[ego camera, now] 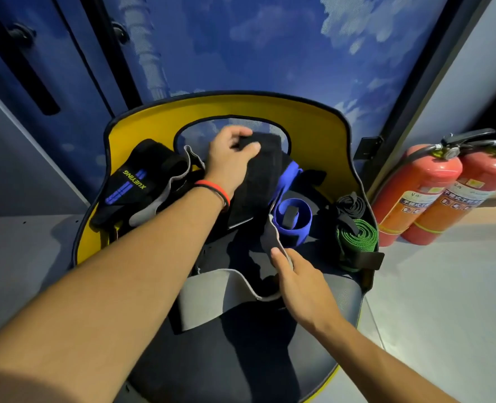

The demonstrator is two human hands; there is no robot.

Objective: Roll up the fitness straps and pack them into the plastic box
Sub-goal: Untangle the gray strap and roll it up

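Note:
Several fitness straps lie on a yellow-backed chair point(153, 117). My left hand point(229, 158) grips the top end of a wide black strap point(258, 187) held up over the seat. My right hand point(290, 271) pinches the edge of a grey-and-black band point(212, 298) that loops across the dark seat. A rolled blue strap point(293, 222) sits in the middle of the pile. A rolled green strap point(357, 239) and a rolled black strap point(351, 203) lie at the seat's right edge. A black wrist wrap with blue stripes point(133, 184) lies at the left. No plastic box is in view.
Two red fire extinguishers point(433, 193) stand on the floor right of the chair. A blue cloud-patterned wall point(270, 48) rises behind it. Grey floor point(444, 301) spreads to the right and a grey ledge point(23, 242) lies at the left.

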